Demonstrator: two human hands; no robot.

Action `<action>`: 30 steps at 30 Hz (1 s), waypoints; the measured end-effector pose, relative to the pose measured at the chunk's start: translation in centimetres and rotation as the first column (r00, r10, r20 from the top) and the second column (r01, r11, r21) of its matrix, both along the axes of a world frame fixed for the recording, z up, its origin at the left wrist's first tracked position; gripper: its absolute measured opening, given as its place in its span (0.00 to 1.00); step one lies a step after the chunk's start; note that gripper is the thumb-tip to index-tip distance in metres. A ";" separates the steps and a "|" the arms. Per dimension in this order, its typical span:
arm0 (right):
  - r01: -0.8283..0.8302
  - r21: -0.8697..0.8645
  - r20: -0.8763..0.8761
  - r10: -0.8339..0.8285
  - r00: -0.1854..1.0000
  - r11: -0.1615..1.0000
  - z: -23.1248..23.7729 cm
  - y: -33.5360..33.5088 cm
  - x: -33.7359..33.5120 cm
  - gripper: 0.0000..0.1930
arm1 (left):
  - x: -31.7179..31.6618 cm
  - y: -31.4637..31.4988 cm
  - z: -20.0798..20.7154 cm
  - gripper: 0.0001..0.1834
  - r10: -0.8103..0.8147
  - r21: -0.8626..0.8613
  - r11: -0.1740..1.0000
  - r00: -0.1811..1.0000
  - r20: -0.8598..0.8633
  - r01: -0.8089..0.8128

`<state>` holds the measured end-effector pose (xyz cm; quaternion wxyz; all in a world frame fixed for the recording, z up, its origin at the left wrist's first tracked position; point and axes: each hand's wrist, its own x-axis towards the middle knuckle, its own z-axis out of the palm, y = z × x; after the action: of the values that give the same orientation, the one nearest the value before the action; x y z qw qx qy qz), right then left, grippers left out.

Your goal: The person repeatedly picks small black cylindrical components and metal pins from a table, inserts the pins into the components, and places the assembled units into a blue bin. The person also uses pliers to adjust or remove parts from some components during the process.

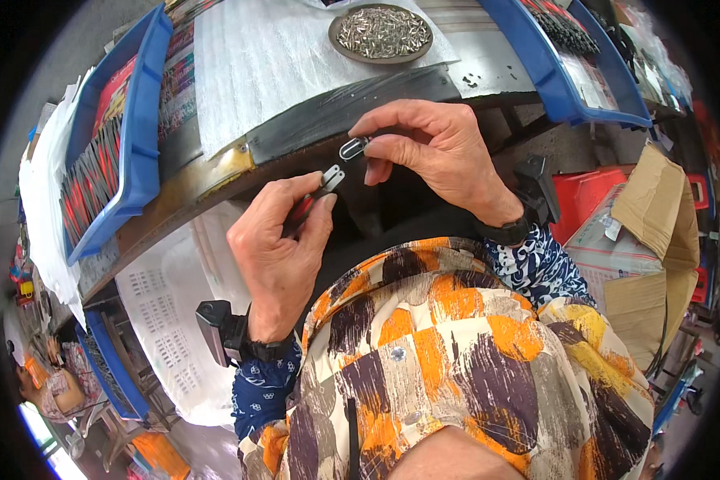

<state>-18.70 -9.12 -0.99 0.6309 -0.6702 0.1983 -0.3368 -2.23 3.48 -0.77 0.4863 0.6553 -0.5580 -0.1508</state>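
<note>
My left hand (276, 240) is closed on a narrow flat red-and-silver metal piece (332, 178), whose end with small holes sticks out past the thumb and forefinger. Just right of it, my right hand (444, 152) pinches a small dark loop with a bright rim (352, 149) between thumb and fingers. The two pieces are close together but apart, in front of the table's near edge. Beyond my hands, a round dish (380, 60) heaped with small silver metal pins stands on a white foam sheet (256, 72).
A blue bin (140, 152) of flat dark and red pieces stands at the left. Another blue bin (548, 84) holds dark parts at the right. An open cardboard carton (652, 200) sits low on my right. Another person (60, 388) is at the far lower left.
</note>
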 end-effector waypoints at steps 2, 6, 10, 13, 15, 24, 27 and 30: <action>-0.007 0.005 -0.002 0.007 1.000 1.000 -0.2 0.3 0.0 0.10 | -0.1 0.0 -0.2 0.10 -0.012 -0.011 1.000 1.000 0.005 0.012; -0.028 -0.018 -0.012 0.027 1.000 0.999 -0.7 0.4 -0.1 0.10 | -0.3 0.0 -0.4 0.11 -0.021 -0.011 1.000 1.000 0.011 0.021; -0.091 0.022 0.003 0.091 0.996 0.996 -1.1 0.2 -0.4 0.09 | -0.5 0.0 -0.5 0.12 -0.042 -0.014 0.999 0.999 0.031 0.042; -0.152 0.024 0.016 0.152 0.988 0.988 -1.5 -0.2 -0.4 0.09 | -0.6 0.1 -0.5 0.12 -0.051 -0.004 0.999 0.998 0.038 0.051; -0.179 0.030 0.006 0.179 0.984 0.983 -1.8 -0.5 -0.5 0.09 | -0.6 0.3 -0.6 0.11 -0.074 0.009 0.997 0.997 0.034 0.074; -0.304 -0.007 -0.057 0.303 0.951 0.953 -2.5 -0.5 -1.0 0.11 | -1.1 0.6 -1.1 0.12 -0.131 0.035 0.991 0.990 0.055 0.129; -0.297 -0.115 -0.095 0.288 0.953 0.948 -2.7 -0.2 -1.0 0.12 | -1.1 0.9 -1.5 0.12 -0.130 0.048 0.991 0.991 0.042 0.128; -0.309 -0.142 -0.158 0.287 0.945 0.940 -2.9 0.0 -1.2 0.13 | -1.3 1.0 -1.9 0.12 -0.138 0.044 0.990 0.990 0.027 0.136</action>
<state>-19.92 -9.14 -3.90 0.6021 -0.7637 0.1080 -0.2063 -3.56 4.48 -2.69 0.4526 0.6277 -0.6055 -0.1858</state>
